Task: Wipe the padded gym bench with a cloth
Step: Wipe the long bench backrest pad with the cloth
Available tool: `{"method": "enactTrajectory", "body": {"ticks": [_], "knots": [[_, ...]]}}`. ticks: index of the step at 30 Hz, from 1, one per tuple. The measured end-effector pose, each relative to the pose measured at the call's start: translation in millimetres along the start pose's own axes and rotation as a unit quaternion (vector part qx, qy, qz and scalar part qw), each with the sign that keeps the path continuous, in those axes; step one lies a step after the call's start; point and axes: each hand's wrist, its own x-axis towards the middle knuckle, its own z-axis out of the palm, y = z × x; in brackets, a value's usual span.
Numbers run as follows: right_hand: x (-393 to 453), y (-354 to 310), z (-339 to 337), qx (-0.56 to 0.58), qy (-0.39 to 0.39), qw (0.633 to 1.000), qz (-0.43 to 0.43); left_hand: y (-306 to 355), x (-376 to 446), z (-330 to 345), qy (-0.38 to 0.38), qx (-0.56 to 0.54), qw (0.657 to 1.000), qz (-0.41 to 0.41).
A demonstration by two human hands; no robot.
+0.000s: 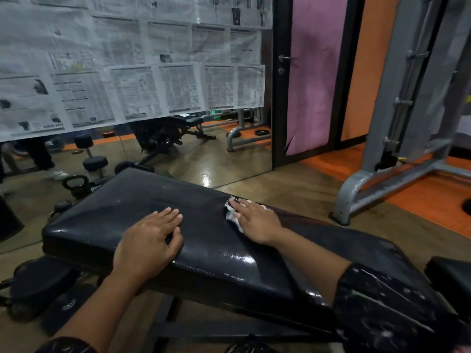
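Pressing cloth (233,212) flat: right hand (257,220) | left hand (150,240) fingers straight on bench (122,205)

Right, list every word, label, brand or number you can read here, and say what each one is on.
Nothing can be read for certain.
Newspaper sheets taped over the mirror: headlines and columns of print, all too small and blurred to read.
Padded bench: no label shows.
White cloth under the right hand: no print shows.
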Motion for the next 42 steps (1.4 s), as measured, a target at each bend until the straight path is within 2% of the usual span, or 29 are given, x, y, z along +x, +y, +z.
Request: {"method": "enactTrajectory", "body": {"ticks": [2, 5, 7, 8, 11, 14, 16, 18, 22, 24, 26, 29, 32, 35, 39, 42], "knots": [[-3.1, -22.5, 4.0, 0.019, -0.001, 1.0, 0.003, 0.4, -0.4, -1.1, 0.002, 0.002, 1.0, 0.0], [-55.6, -50.3, 12.9, 0.022, 0.024, 0.993, -0.112, 1.4, -2.3, -1.0, 0.004, 0.005, 1.0, -0.001], [-88.7, -41.2, 19.1, 0.019, 0.038, 0.981, -0.19, 1.7, -2.8, -0.6, 0.003, 0.004, 1.0, 0.0], [-95.2, -29.5, 18.7, 0.012, 0.037, 0.979, -0.198, 2.4, -3.0, -0.9, 0.004, 0.002, 1.0, 0.001], [-79.9, -0.3, 12.0, 0.015, 0.05, 0.993, -0.105, 5.5, -3.3, -2.6, 0.01, 0.001, 1.0, 0.003], [-50.6, -12.9, 6.6, -0.01, 0.031, 0.999, -0.003, 7.3, -1.0, -4.0, 0.012, 0.0, 1.0, 0.004], [-49.3, -38.6, 11.5, -0.013, 0.035, 0.999, -0.013, 6.5, -0.9, -4.3, 0.01, 0.002, 1.0, 0.002], [-62.1, -55.3, 18.9, -0.007, 0.038, 0.997, -0.066, 6.2, -1.1, -5.1, 0.012, 0.002, 1.0, 0.002], [-93.2, -36.2, 19.0, -0.019, 0.048, 0.989, -0.141, 5.8, -0.1, -5.8, 0.007, -0.001, 1.0, 0.009], [-90.1, -17.3, 14.7, -0.016, 0.048, 0.993, -0.11, 4.9, 0.3, -5.7, -0.004, -0.007, 1.0, 0.002], [-75.4, -14.3, 13.0, -0.019, 0.038, 0.999, -0.034, 11.1, 1.6, -4.0, -0.005, -0.026, 0.999, -0.024], [-59.2, -46.1, 18.4, -0.002, 0.06, 0.997, 0.05, 46.4, 2.2, 5.2, 0.021, -0.077, 0.995, -0.053], [-78.9, -70.0, 30.4, -0.004, 0.086, 0.996, -0.004, 81.4, -4.1, 17.1, 0.035, -0.121, 0.992, -0.023], [-115.6, -53.4, 33.0, -0.014, 0.109, 0.992, -0.063, 81.9, -14.6, 25.4, 0.089, -0.121, 0.988, 0.022], [-118.6, -17.7, 27.9, -0.02, 0.123, 0.992, 0.011, 79.0, -18.6, 30.4, 0.142, -0.121, 0.982, 0.042], [-84.4, -30.9, 30.3, 0.007, 0.116, 0.991, 0.061, 80.4, -17.0, 31.5, 0.164, -0.122, 0.978, 0.044]]}}
